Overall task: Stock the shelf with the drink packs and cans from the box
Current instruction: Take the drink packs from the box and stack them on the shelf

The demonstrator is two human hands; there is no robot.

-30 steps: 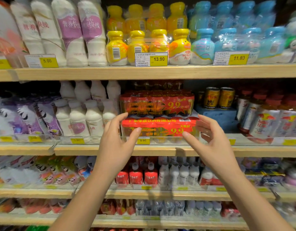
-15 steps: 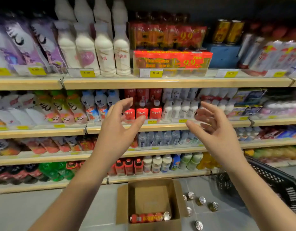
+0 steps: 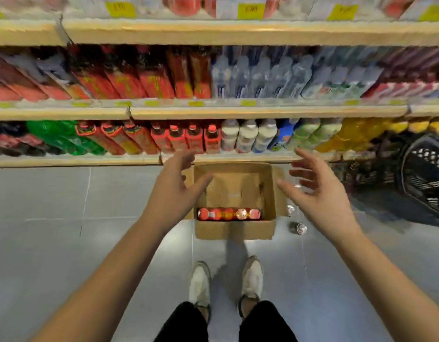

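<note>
Both hands empty rn. Left hand (image 3: 172, 193) and right hand (image 3: 319, 196) are out over the floor w/ fingers spread wide & a bit curved, nothing in either.

The box (image 3: 234, 230) sits open on the floor, below and between them. One pack (image 3: 228, 214) in it: red, a wrapped row of small bottles or cans (too blurry to say which tbh), lying flat against the box wall nearest me, so down between both palms.

Handling guess: a drinks multi-pack = some weight, prob fine for two hands. The wrap looks glossy so likely slick, and film gives if you pinch it, so I wouldn't grab the plastic. Better to take both short ends, one hand each, palms pressing in, fingers under. It's tight to the near wall, so not much finger room there; go in from the far side where the box is bare.

A couple of loose cans (image 3: 299, 228) sit on the floor just under my right hand, outside the box. Hard, round, will prob roll if nudged, one hand each. Basket (image 3: 425, 178) is off to the right of that hand. Shelf (image 3: 65, 161) edge is just past my fingertips.
</note>
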